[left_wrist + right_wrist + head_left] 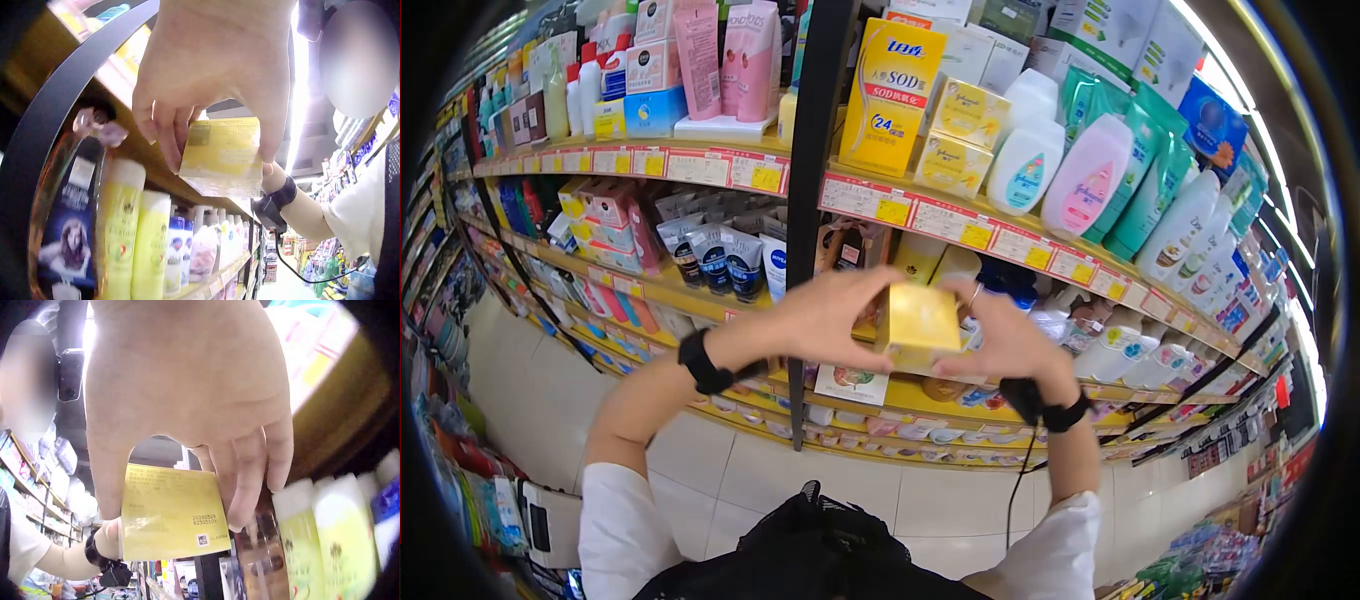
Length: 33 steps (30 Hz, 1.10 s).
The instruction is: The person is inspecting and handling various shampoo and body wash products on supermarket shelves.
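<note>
A small yellow carton [922, 318] is held up in front of the shelves, between both hands. My left hand [837, 318] grips it from the left, thumb on the near side and fingers on the far side. From the right, my right hand [1010, 335] holds it the same way; a ring shows on one finger. In the left wrist view the carton [224, 150] shows printed text on one face. The right wrist view has a face of the carton [172, 515] with fine print, a stamped number and a small square code.
Above the hands, a shelf holds a tall yellow SOD box [892, 98], two stacked yellow cartons [955, 162] and lotion bottles [1088, 175]. A dark upright post [808, 200] divides the shelving. Yellow bottles [122, 219] stand on the shelf behind the carton. A cable [1022, 480] hangs from the right wrist.
</note>
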Motion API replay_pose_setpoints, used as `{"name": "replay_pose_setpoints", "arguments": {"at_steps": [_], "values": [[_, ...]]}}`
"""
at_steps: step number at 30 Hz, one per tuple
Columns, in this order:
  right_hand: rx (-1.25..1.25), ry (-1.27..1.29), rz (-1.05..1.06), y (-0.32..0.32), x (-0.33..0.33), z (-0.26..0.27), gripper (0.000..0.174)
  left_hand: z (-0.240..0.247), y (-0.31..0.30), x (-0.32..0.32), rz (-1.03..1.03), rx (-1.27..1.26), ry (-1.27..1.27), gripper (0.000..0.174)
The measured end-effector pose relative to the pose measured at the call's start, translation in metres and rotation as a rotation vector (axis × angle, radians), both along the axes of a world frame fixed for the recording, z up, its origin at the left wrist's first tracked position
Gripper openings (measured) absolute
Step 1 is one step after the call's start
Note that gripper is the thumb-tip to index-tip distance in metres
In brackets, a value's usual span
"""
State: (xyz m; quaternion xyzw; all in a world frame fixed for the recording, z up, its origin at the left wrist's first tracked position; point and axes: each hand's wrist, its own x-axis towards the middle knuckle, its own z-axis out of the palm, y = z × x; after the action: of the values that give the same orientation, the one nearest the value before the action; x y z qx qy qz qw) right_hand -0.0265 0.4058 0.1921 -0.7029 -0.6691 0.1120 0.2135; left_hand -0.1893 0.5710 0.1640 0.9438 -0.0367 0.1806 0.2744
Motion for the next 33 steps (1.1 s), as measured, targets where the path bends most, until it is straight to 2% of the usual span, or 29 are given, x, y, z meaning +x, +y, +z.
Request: {"name": "replay_pose_setpoints", "arguments": {"at_steps": [2,3,4,7,9,13,15,16,18,19,24,27,31,33], "values": [[0.055,-0.072,0.01,-0.001,-0.003,0.042,0.07,0.035,0.004,0.002,-0.037,0.102,-0.162,0.07],[0.095,-0.069,0.012,-0.002,-0.005,0.06,0.071,0.055,0.002,0.001,0.014,0.13,-0.142,0.072],[0.14,-0.104,0.026,-0.002,-0.003,0.076,0.073,0.074,0.003,0.003,-0.046,0.104,-0.187,0.073],[0.189,-0.199,-0.009,0.001,0.007,0.121,0.074,0.124,0.009,0.009,0.008,0.325,-0.302,0.074],[0.398,-0.349,0.013,0.006,0.017,0.146,0.078,0.158,0.013,0.016,0.039,0.442,-0.333,0.074],[0.418,-0.429,-0.049,0.018,0.022,0.193,0.077,0.207,0.021,0.032,0.154,0.683,-0.36,0.071],[0.328,-0.512,-0.127,0.025,0.025,0.21,0.068,0.225,0.025,0.041,0.207,0.742,-0.281,0.067],[0.335,-0.518,-0.129,0.028,0.028,0.214,0.068,0.232,0.028,0.046,0.207,0.748,-0.289,0.067],[0.285,-0.539,-0.138,0.037,0.031,0.22,0.066,0.245,0.033,0.053,0.298,0.825,-0.15,0.069],[0.179,-0.543,-0.201,0.041,0.031,0.226,0.064,0.25,0.035,0.057,0.305,0.819,-0.111,0.074],[0.157,-0.496,-0.241,0.059,0.039,0.233,0.064,0.26,0.038,0.072,0.431,0.874,-0.029,0.077],[0.021,-0.49,-0.299,0.067,0.037,0.232,0.066,0.261,0.04,0.08,0.457,0.84,0.149,0.078],[-0.02,-0.53,-0.336,0.083,0.052,0.225,0.063,0.257,0.045,0.086,0.49,0.794,0.202,0.078],[-0.044,-0.4,-0.276,0.085,0.062,0.223,0.061,0.256,0.049,0.086,0.482,0.747,0.206,0.079]]}}
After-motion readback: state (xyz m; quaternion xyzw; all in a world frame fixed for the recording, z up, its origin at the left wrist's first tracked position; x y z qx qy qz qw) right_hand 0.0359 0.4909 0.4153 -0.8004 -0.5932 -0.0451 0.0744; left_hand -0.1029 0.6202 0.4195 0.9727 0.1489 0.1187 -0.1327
